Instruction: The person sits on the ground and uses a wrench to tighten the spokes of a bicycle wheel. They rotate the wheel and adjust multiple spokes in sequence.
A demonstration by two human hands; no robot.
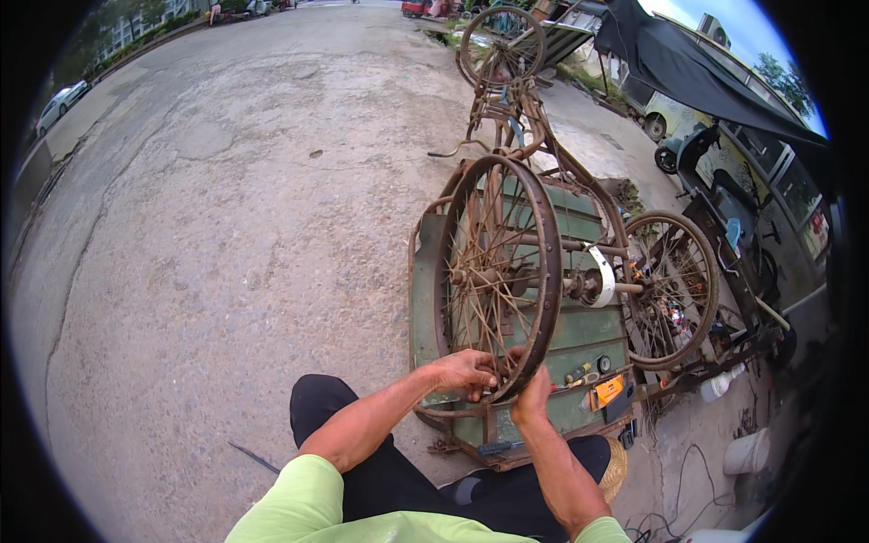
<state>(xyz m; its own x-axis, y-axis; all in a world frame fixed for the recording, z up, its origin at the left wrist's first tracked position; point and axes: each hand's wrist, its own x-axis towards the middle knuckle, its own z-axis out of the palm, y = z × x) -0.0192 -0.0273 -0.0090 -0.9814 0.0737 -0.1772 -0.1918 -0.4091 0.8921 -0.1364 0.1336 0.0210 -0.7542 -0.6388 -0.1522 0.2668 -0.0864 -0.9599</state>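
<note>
A rusty spoked wheel (pixel 549 262) without a tyre stands in front of me, mounted on an upturned cargo tricycle (pixel 579 204). Both of my hands are at the bottom of its rim. My left hand (pixel 466 373) is on the near left side, fingers curled in a pinch among the lower spokes; what they pinch is too small to make out. From the other side, my right hand (pixel 532 395) wraps round the rim, its fingertips partly hidden behind rim and spokes. The second rear wheel (pixel 674 294), with its tyre on, stands to the right on the same axle.
On the green cargo bed (pixel 566 337) lie an orange-yellow box (pixel 607 392), a round black gauge-like thing (pixel 604 364) and several tools. The front wheel (pixel 502 45) points up at the far end. White buckets (pixel 747 452) and a parked scooter (pixel 724 195) stand right; a thin rod (pixel 253 457) lies left.
</note>
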